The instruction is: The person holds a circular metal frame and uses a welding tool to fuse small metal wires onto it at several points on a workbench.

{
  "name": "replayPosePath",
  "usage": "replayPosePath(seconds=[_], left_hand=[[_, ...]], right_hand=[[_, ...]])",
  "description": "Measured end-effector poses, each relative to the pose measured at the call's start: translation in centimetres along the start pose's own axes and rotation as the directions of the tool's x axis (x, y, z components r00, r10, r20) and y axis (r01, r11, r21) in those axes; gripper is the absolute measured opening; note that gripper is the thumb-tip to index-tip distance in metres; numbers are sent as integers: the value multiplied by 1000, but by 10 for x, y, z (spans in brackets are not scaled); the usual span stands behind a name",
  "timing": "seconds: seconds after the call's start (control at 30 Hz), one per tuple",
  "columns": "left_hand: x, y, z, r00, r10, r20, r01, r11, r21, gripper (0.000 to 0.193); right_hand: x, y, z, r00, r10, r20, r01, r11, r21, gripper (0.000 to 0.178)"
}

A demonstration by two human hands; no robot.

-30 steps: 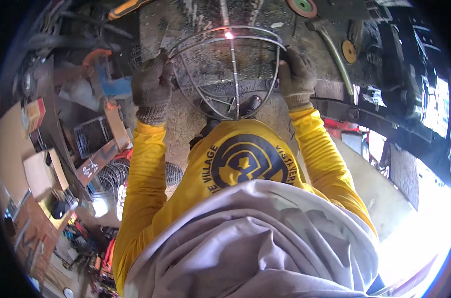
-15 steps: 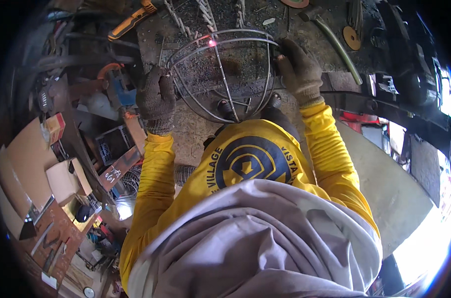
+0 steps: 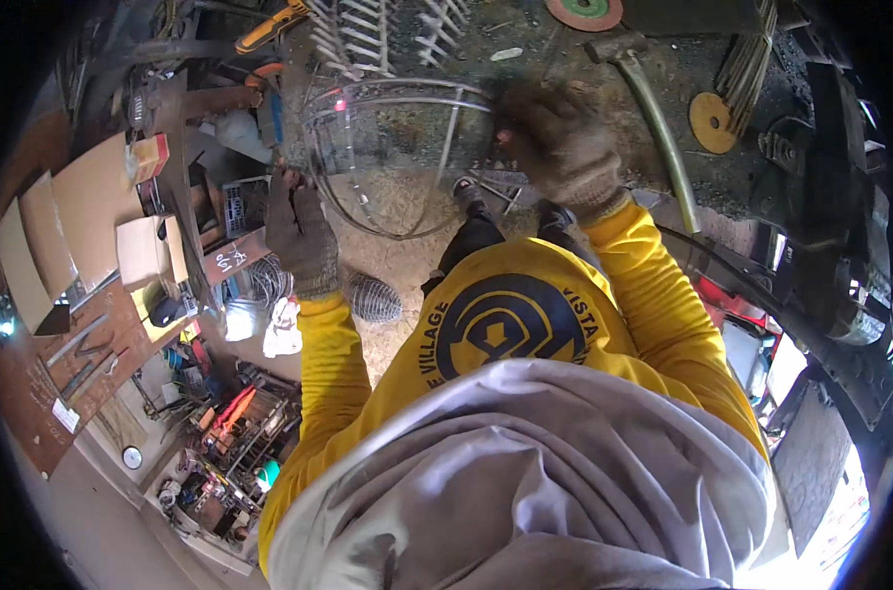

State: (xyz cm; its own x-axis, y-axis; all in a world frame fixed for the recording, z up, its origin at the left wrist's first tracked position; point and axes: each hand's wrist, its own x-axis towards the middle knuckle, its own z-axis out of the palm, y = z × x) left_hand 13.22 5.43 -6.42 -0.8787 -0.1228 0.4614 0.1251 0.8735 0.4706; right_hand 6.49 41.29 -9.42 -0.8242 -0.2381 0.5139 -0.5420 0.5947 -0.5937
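Note:
A rounded frame of bent metal rods (image 3: 451,133) hangs over the front edge of the dark workbench (image 3: 584,84). A small spot on its left upper part glows red. My right hand (image 3: 564,147), in a knitted work glove and smeared by motion, is closed around the frame's right end. My left hand (image 3: 304,236), gloved too, is just below and left of the frame, apart from it. Its fingers point away from me, slightly apart, with nothing seen in them.
On the bench lie a hammer (image 3: 658,133) with a metal handle, an orange disc (image 3: 712,123), a bundle of thin rods (image 3: 751,69) and several spiky metal strips (image 3: 368,34). An orange-black tool (image 3: 269,29) lies far left. Cardboard boxes (image 3: 92,211) stand left; a wire coil (image 3: 373,298) is on the floor.
My left hand has come off the frame and dropped toward me. The frame has turned and shifted left, with my right hand still at its right end. The whole view has shifted.

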Motion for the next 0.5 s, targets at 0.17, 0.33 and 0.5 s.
replayPosePath(seconds=[0.17,0.33,0.5], left_hand=[[-38,32,8,991,-119,-61,120,993,0,35],[-29,48,9,996,-45,-76,49,997,58,34],[-18,66,11,990,45,-136,-31,994,103,31]], right_hand=[[13,-1,-20,957,262,126,-257,965,-55,29],[22,19,-29,909,396,133,-336,882,-330,31],[40,41,-31,933,340,119,-271,880,-390,33]])
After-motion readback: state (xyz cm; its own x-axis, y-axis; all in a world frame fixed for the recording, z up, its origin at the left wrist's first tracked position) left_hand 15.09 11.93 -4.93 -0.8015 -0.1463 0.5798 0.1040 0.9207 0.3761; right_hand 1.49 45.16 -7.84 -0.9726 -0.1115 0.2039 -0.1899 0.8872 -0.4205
